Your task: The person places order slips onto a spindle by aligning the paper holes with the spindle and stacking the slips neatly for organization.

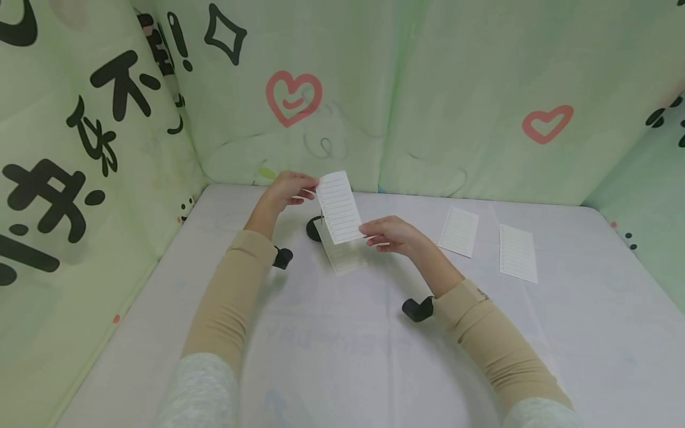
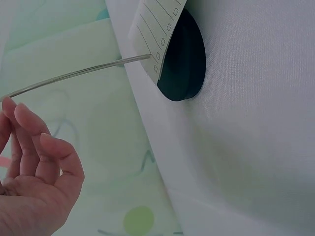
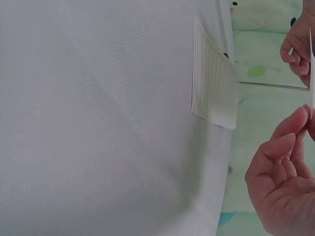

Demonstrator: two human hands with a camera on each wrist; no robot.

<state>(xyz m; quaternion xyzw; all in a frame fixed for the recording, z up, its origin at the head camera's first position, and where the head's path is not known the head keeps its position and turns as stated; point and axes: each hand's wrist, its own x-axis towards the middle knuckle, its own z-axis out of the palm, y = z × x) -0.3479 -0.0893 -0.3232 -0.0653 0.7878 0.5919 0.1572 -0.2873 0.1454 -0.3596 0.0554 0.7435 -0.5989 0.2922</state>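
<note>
A lined white paper slip [image 1: 338,207] is held in the air between both hands. My left hand [image 1: 289,189] pinches its upper left edge; my right hand [image 1: 395,233] pinches its lower right corner with thumb and fingers. Beneath stands a bill spike with a round black base [image 2: 189,64] and a thin metal rod [image 2: 74,74]. Another lined slip [image 3: 214,78] sits low on that rod, tilted against the base. In the left wrist view, the rod's upper end lies at the left hand's fingertips. The held slip appears edge-on in the right wrist view, by the rod's end.
Two more lined slips, one nearer [image 1: 459,232] and one farther right [image 1: 518,252], lie flat on the white-covered table [image 1: 342,345]. A pale green printed curtain [image 1: 455,89] closes off the back and sides.
</note>
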